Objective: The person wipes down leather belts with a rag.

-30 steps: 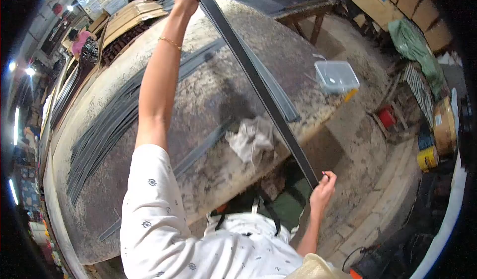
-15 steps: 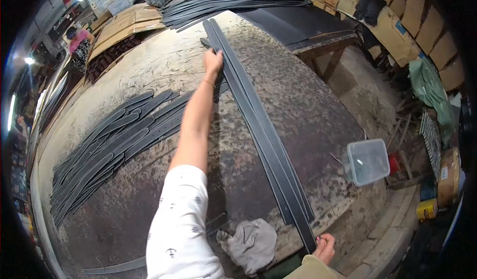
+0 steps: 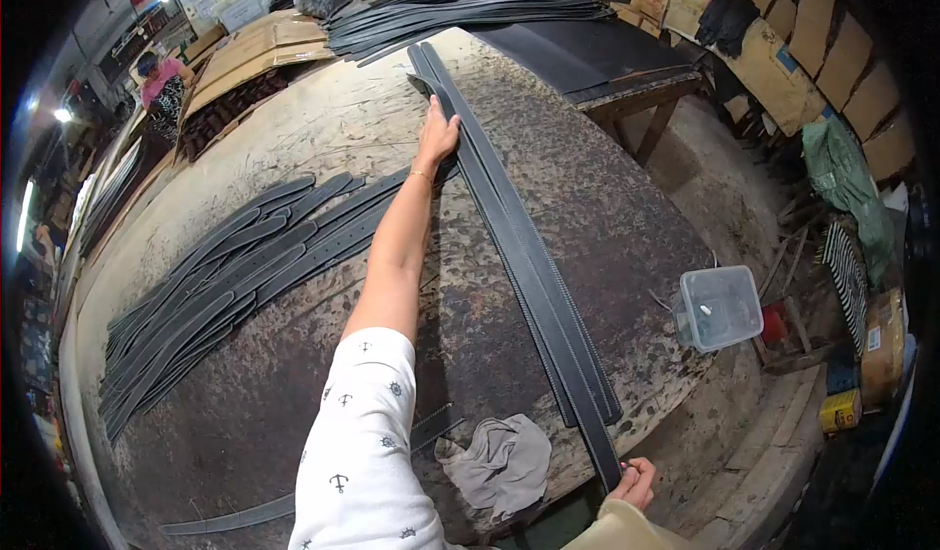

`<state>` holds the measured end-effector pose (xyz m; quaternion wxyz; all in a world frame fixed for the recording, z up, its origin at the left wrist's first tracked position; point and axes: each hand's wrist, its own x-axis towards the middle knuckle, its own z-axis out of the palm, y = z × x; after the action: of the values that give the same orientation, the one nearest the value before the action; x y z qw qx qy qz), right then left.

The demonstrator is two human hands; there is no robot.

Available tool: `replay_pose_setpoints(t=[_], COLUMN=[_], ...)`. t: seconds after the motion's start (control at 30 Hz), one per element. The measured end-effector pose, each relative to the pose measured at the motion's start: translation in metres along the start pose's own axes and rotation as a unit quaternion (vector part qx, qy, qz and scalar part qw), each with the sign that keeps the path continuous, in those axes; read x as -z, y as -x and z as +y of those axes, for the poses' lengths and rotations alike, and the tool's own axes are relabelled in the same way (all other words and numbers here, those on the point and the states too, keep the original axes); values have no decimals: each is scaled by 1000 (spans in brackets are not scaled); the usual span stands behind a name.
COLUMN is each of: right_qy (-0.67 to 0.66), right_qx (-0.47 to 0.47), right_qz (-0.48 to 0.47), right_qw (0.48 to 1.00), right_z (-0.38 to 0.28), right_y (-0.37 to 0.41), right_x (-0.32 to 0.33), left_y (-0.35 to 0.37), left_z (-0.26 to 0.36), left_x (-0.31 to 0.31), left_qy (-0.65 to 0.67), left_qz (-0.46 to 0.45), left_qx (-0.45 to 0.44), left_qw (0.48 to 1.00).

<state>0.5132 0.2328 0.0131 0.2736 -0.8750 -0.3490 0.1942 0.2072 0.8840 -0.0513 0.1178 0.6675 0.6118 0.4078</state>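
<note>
One dark strap [image 3: 563, 349]; left hand [image 3: 439, 139], far, half-closed around its edge (fingers partly hidden); right hand [image 3: 636, 483], near, pinching its end; one cloth [image 3: 501, 467]; one tub [image 3: 721, 310] at right

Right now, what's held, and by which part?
A dark strap, held at two places: the right hand pinches its near end, and the left hand appears to grip it just short of its curled far end.
</note>
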Motion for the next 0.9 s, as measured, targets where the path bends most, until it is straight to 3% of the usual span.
replay_pose_setpoints(t=[0.03,0.1,0.17,0.33,0.43,0.5,0.63,0.67,0.8,0.9], right_qy=[5,8,-41,-93,-145,-204,-285,-180,-144,-210], right_qx=[-32,-25,112,54,60,-20,51,33,16,64], right_qz=[-29,-25,63,70,88,9,47,115,135,164], right_qw=[999,999,991,992,984,979,956,976,980,962], right_z=[-11,-14,-13,-19,25,83,141,35,-16,-29], right_y=[-1,-4,-4,-5,-11,-16,-7,11,2,-13], right_x=[1,-7,-22,-35,-43,-41,-52,-47,-49,-62], left_y=[0,2,13,-7,-25,-30,-20,-21,-25,-16], left_z=[-4,2,35,17,11,10,15,15,-8,-27], left_x=[-4,-4,11,-4,-10,-14,-5,-1,6,8], left_qy=[57,38,-96,-193,-215,-208,-203,-175,-89,-33], left_qz=[31,34,-41,-28,-21,-4,-8,-1,-26,-56], left_qx=[-33,-35,50,78,95,98,97,84,40,-21], left_qw=[997,998,993,978,972,973,974,981,995,998])
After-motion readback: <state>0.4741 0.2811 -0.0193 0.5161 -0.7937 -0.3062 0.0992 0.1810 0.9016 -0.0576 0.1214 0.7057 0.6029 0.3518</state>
